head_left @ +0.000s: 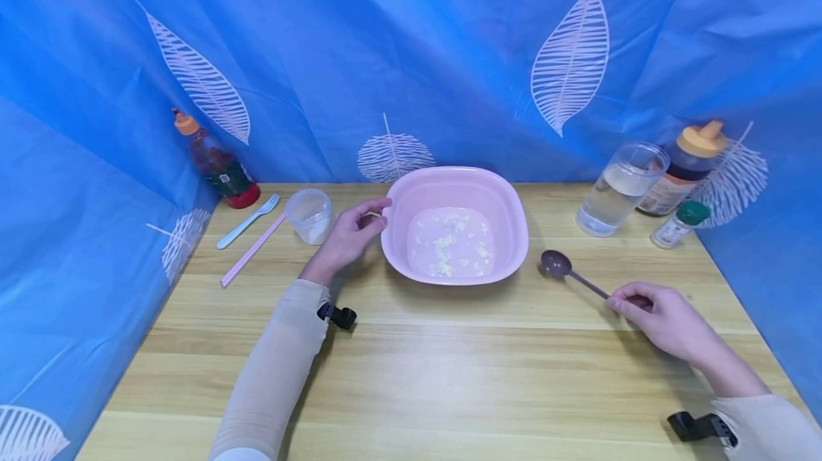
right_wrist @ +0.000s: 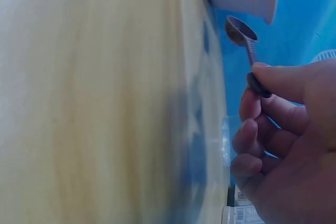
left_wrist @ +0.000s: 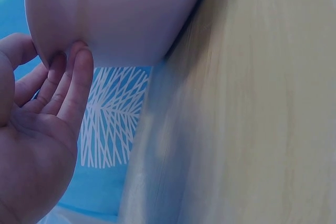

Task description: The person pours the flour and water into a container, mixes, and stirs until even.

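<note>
A pink basin [head_left: 454, 280] stands at the back middle of the table, with pale yellowish bits spread over its bottom. My left hand [head_left: 349, 236] grips its left rim; in the left wrist view the thumb and fingers lie on either side of the basin's [left_wrist: 121, 19] edge. On the right, my right hand [head_left: 668, 322] pinches a dark brown measuring spoon [head_left: 556, 264] by its handle. The spoon's [right_wrist: 241, 31] larger bowl points toward the basin, and a dark end shows by the fingers in the right wrist view. Whether the spoon touches the table is unclear.
Left of the basin are a clear plastic cup [head_left: 310, 215] with white contents, a pink stick [head_left: 253, 250], a blue fork [head_left: 247, 221] and a red sauce bottle [head_left: 221, 170]. At right stand a glass of water [head_left: 618, 193], a dark sauce bottle [head_left: 674, 179] and a green-capped jar [head_left: 679, 225].
</note>
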